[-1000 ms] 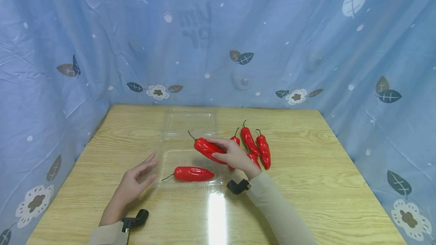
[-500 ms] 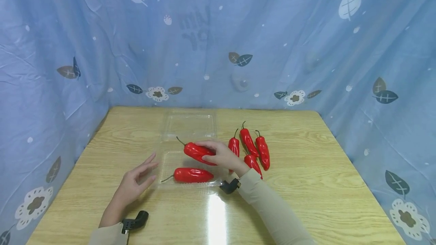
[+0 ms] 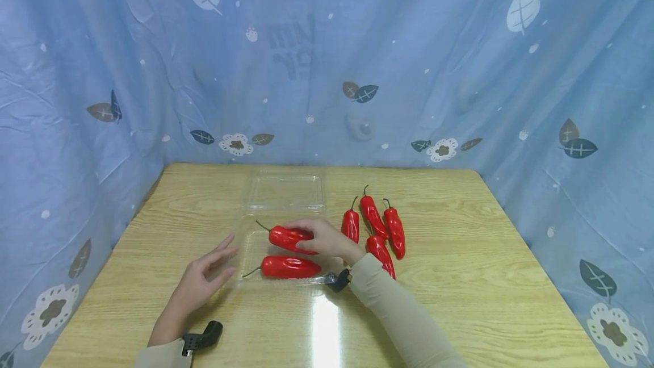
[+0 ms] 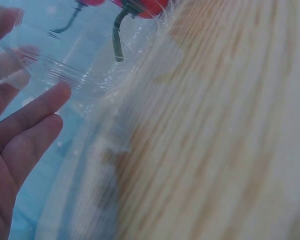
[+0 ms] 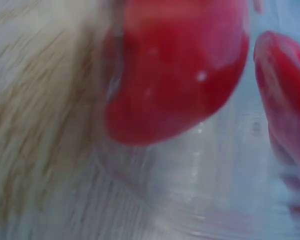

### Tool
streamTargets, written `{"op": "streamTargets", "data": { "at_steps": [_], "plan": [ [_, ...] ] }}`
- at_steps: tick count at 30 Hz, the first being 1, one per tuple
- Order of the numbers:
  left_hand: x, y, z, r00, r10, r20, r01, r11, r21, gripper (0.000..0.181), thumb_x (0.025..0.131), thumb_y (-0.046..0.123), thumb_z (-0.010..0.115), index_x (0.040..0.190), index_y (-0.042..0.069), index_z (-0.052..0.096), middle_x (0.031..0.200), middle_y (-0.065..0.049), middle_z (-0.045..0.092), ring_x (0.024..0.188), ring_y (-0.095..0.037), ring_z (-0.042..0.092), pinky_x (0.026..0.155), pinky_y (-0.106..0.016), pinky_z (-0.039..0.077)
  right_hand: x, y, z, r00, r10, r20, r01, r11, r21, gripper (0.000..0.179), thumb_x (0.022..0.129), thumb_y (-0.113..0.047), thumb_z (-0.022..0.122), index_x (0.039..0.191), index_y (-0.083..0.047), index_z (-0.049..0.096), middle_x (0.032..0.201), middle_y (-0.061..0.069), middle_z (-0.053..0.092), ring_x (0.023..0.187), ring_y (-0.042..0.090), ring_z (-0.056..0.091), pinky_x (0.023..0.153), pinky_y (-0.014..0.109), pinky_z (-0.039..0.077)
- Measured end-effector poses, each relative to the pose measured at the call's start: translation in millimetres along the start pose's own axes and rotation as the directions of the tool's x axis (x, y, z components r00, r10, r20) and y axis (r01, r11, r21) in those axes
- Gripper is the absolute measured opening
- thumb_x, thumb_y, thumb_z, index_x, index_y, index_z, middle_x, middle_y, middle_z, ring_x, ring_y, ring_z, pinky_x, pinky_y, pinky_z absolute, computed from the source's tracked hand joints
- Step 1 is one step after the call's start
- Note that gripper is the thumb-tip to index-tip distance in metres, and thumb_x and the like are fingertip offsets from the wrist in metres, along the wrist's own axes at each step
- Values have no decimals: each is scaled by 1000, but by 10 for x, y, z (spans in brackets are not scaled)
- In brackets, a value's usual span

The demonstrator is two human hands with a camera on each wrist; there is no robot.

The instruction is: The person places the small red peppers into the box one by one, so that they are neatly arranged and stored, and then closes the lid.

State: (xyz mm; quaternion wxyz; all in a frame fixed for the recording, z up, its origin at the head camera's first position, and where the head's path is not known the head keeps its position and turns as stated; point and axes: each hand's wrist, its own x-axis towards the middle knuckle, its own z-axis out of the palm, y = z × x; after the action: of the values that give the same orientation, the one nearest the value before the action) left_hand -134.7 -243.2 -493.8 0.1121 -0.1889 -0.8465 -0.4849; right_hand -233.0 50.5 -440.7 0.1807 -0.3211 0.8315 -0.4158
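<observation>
My right hand (image 3: 324, 238) grips a red chili pepper (image 3: 283, 237) by its body, over the base of a clear plastic clamshell box (image 3: 250, 251). The pepper's dark stem points left, and its tip is hidden by the hand. Another red pepper (image 3: 288, 267) lies along the near side of the box, its stem also leftward. My left hand (image 3: 196, 283) is held beside the box's left edge, fingers spread and holding nothing. In the left wrist view its fingers (image 4: 45, 107) are close to the clear wall; whether they touch it I cannot tell.
The box's clear lid (image 3: 288, 192) lies folded back behind the base. Right of the box is a loose group of several red peppers (image 3: 373, 216) on the wooden table (image 3: 475, 277). A blue patterned curtain (image 3: 327, 61) surrounds the table's back and sides.
My right hand has carried its pepper left and lower, from above the box's right part down over the base behind the lying pepper. The left hand has stayed nearly still.
</observation>
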Motion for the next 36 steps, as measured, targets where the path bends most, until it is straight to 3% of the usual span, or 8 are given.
{"op": "streamTargets", "data": {
  "at_steps": [9, 14, 21, 31, 34, 36],
  "plan": [
    [-1, 2, -8, 1000, 9, 10, -9, 999, -41, 34, 89, 3, 63, 122, -6, 58, 148, -20, 38, 126, 4, 43, 99, -4, 37, 34, 0, 13, 997, 44, 58, -38, 995, -95, 50, 86, -6, 66, 133, -18, 57, 123, 0, 63, 97, 10, 56, 82, 20, 51],
    [1, 9, -18, 999, 37, 14, -36, 997, -69, 35, 89, 0, 62, 122, -8, 57, 147, -23, 38, 128, 4, 42, 99, -5, 38, 39, -1, 27, 996, 33, 81, -18, 985, -170, 49, 86, -8, 66, 133, -18, 56, 127, 0, 61, 105, 12, 56, 89, 23, 50],
    [1, 8, -8, 998, 68, 5, -67, 994, -86, 34, 88, -3, 62, 122, -8, 57, 147, -23, 38, 128, 1, 44, 99, -7, 40, 51, 1, 51, 992, 0, 123, 44, 936, -350, 46, 88, -11, 65, 133, -17, 57, 131, 0, 60, 119, 14, 55, 103, 28, 46],
    [-13, -2, 8, 998, 58, -2, -58, 995, -79, 36, 87, -3, 63, 122, -7, 58, 147, -23, 38, 127, 6, 41, 99, -4, 38, 37, -32, 62, 989, 23, 145, 35, 923, -384, 46, 88, -11, 66, 132, -17, 57, 128, 0, 62, 117, 14, 56, 103, 28, 46],
    [2, 101, -3, 998, 59, -8, -60, 995, -74, 35, 86, -6, 62, 120, -10, 58, 144, -27, 39, 126, 7, 42, 98, -5, 39, 37, -43, 62, 989, 20, 149, 40, 920, -390, 45, 88, -11, 66, 132, -16, 57, 127, 0, 62, 117, 14, 56, 103, 28, 46],
    [4, 93, 1, 998, 64, -9, -64, 996, -67, 35, 85, -7, 63, 120, -10, 58, 143, -28, 39, 126, 7, 42, 98, -4, 39, 38, -47, 62, 989, 17, 150, 45, 917, -396, 45, 88, -11, 66, 132, -15, 57, 127, 1, 62, 118, 15, 56, 104, 28, 45]
  ]
}}
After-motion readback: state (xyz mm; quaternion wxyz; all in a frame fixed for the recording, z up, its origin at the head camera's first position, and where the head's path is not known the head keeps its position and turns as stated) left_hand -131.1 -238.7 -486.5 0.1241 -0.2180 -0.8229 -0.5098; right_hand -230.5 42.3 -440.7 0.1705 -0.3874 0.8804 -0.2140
